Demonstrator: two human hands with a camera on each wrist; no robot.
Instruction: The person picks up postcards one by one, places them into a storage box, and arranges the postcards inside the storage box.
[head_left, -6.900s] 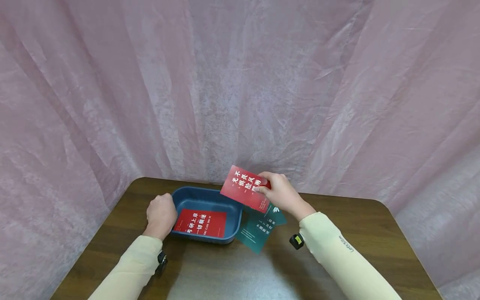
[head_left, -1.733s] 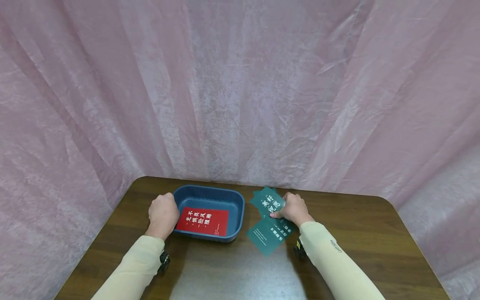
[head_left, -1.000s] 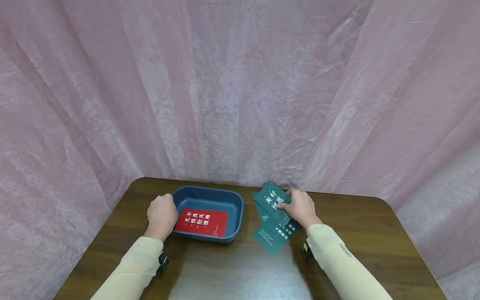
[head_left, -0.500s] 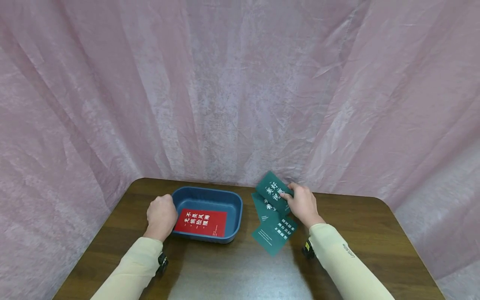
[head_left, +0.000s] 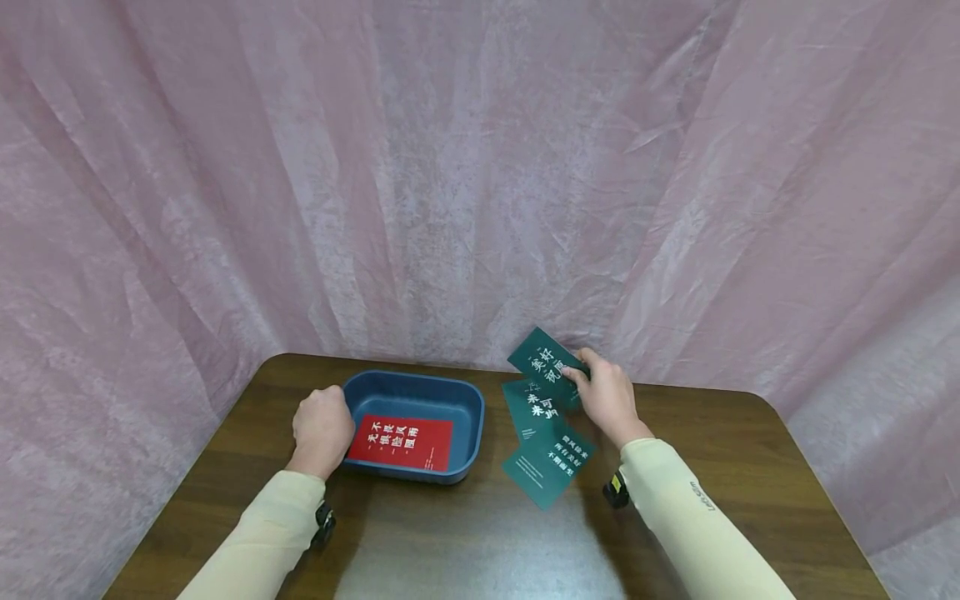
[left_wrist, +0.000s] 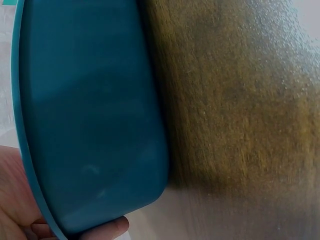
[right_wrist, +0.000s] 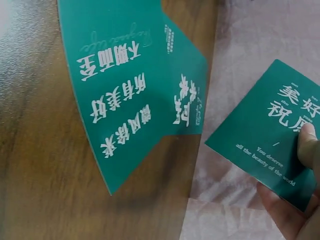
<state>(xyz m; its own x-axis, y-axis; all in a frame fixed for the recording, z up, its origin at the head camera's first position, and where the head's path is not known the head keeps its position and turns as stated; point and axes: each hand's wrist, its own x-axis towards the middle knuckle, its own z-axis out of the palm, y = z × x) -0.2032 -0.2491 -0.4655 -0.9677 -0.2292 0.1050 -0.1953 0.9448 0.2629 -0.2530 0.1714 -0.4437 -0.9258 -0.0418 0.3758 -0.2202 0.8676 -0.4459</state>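
My right hand [head_left: 604, 395] pinches a green card [head_left: 546, 363] with white characters and holds it raised above the table's back edge; the right wrist view shows the same green card [right_wrist: 274, 132] between thumb and fingers. Two more green cards [head_left: 548, 461] [head_left: 534, 406] lie overlapping on the table below it. A blue tray [head_left: 465, 398] sits at the left with a red card [head_left: 401, 441] lying flat inside. My left hand [head_left: 322, 425] grips the tray's left rim; the left wrist view shows the blue tray [left_wrist: 90, 115] wall from outside.
The brown wooden table [head_left: 720, 467] has rounded corners and is bare at the right and front. A pink wrinkled curtain [head_left: 450, 183] hangs close behind and on both sides of the table.
My right hand has lifted the top green card off the pile, up and toward the back. The two other green cards stay on the table. The left hand has not moved.
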